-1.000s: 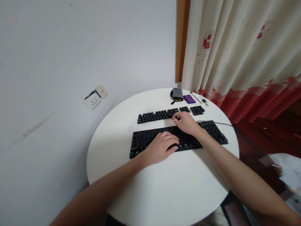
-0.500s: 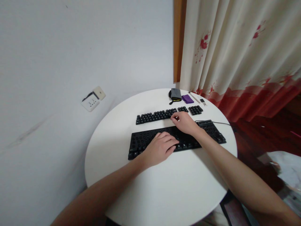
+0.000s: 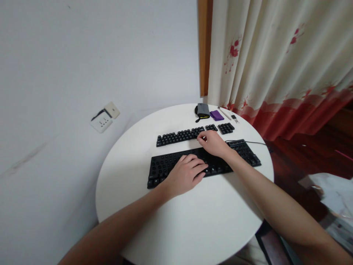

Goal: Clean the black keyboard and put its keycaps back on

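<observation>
A black keyboard (image 3: pixel 162 165) lies on the white round table (image 3: pixel 187 217); many of its keys are off, leaving bare round stems, while keys remain along its front row. My left hand (image 3: pixel 187 172) rests flat across the middle of the keyboard with its fingers stretched out. Behind the keyboard, loose black keycaps (image 3: pixel 176 137) stand in rows, with smaller groups of keycaps (image 3: pixel 226 128) to the right. My right hand (image 3: pixel 212 142) is over the keyboard's back edge, thumb and fingertips pinched at the front of the loose rows, on what looks like a keycap, mostly hidden.
At the table's back are a grey and black pouch (image 3: pixel 203 111), a folded purple cloth (image 3: pixel 216 115), a thin pale stick-like tool (image 3: pixel 224 113) and a small dark-and-clear item (image 3: pixel 234 118). The keyboard's cable (image 3: pixel 253 142) runs off right. A wall (image 3: pixel 82 66) borders the left.
The whole view has shifted slightly, so the table sits a little further left. Both hands keep nearly the same pose, the right one still pinching beside the loose keycaps.
</observation>
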Motion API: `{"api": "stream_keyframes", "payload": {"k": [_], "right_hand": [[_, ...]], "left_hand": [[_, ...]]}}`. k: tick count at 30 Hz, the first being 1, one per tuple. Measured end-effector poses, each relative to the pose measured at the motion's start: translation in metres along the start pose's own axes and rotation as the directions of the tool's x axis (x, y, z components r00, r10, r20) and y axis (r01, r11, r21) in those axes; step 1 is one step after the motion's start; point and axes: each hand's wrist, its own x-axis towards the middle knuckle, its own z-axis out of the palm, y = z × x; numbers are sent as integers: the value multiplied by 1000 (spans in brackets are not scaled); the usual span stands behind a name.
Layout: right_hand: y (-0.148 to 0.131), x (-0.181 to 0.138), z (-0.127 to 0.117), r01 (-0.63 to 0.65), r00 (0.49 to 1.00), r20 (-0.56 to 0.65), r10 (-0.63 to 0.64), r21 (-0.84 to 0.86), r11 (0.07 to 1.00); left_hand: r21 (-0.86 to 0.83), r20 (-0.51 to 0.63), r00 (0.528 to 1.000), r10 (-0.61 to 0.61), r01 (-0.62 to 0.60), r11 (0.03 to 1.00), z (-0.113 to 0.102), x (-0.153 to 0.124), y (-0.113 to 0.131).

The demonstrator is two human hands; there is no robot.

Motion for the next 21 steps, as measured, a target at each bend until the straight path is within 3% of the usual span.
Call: {"api": "stream_keyframes", "payload": {"k": [21], "right_hand": [[4, 0, 5, 4, 1000, 16, -5, 30, 1000]], "left_hand": [[-74, 57, 998, -19, 23, 997, -1, -2, 2]]}}
